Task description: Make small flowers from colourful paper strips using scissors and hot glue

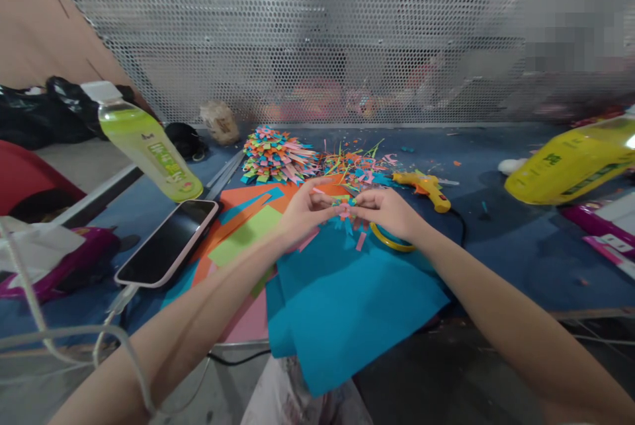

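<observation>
Between my fingertips, over the blue paper sheets [357, 299], I hold a small piece of coloured paper strips [344, 208] in pink, blue and green. My left hand [308, 210] pinches it from the left, and my right hand [384, 208] pinches it from the right. Just under my right wrist lie the yellow handles of scissors [389, 240], the rest of them hidden. A short pink strip [361, 240] rests on the blue sheet below my fingers. Behind my hands stands a cone-shaped pile of fringed paper [275, 155].
Paper scraps [354, 164] lie behind my hands, a yellow glue gun [424, 188] to their right. Orange and green sheets [248, 233], a phone on a cable [166, 246] and a green drink bottle [149, 147] are left. A yellow bottle [570, 160] lies tilted right. Perforated metal [297, 28] rises behind.
</observation>
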Motion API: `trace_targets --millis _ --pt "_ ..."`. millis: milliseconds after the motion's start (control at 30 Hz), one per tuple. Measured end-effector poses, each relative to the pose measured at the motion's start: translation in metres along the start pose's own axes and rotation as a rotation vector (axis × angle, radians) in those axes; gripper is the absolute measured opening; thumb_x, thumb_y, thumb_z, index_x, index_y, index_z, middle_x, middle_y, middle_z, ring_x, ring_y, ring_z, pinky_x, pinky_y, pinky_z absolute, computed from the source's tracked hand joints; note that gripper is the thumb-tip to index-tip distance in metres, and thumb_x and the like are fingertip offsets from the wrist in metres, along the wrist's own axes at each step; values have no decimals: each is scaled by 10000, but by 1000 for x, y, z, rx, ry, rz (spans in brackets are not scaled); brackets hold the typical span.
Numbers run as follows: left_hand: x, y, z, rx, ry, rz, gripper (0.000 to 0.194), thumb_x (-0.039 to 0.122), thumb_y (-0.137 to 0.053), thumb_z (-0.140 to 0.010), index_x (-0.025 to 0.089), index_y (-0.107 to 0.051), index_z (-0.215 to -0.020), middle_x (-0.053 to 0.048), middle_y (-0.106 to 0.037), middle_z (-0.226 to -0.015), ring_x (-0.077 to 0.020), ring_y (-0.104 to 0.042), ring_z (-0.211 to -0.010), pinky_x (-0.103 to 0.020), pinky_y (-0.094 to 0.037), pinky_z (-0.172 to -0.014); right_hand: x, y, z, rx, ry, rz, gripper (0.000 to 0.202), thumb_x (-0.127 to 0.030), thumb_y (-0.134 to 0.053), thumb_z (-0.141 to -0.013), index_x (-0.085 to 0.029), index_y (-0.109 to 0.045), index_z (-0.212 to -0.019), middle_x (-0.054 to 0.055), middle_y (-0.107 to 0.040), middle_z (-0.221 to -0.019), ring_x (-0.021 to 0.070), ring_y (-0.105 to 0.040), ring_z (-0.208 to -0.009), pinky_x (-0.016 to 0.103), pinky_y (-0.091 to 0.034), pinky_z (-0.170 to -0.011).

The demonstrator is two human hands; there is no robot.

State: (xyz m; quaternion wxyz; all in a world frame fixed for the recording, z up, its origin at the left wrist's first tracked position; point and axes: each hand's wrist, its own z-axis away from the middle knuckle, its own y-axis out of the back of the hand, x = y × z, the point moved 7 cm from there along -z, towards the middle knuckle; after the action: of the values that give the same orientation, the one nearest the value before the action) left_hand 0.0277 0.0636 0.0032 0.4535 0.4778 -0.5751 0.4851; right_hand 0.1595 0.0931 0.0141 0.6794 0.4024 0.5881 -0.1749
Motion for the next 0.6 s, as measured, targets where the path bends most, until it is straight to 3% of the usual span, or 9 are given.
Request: trace_targets --millis 100,200,300,600 --pt "-3 3 0 63 67 9 590 387 -737 -676 160 -481 -1157 18 -642 -714 -105 -611 -608 -202 -436 -502 0 4 0 46 13 15 307 -472 -682 -719 -168 -646 -731 32 -674 -644 140 -630 -571 250 -471 -534" --pt "-7 0 0 21 88 39 640 324 -792 -608 148 -487 -1142 1 -655 -756 -130 -633 -688 -224 -479 -557 0 7 0 74 18 36 303 -469 -674 -727 -169 -632 -704 31 -660 -615 142 -628 -567 246 -453 -518" --pt "-9 -2 -1 -7 68 40 638 243 -821 -557 141 -506 -1102 9 -656 -724 -116 -618 -638 -236 -492 -580 0 8 0 90 1 39 319 -480 -675 -717 -169 -614 -690 31 -653 -618 132 -610 -551 237 -443 -491" --pt "-4 1 -1 29 23 -24 517 216 -795 -592 141 -542 -1036 55 -602 -590 -71 -553 -491 -199 -456 -510 6 11 -4 122 19 39 420 -588 -549 -777 -183 -618 -688 47 -658 -684 115 -570 -522 245 -473 -487"
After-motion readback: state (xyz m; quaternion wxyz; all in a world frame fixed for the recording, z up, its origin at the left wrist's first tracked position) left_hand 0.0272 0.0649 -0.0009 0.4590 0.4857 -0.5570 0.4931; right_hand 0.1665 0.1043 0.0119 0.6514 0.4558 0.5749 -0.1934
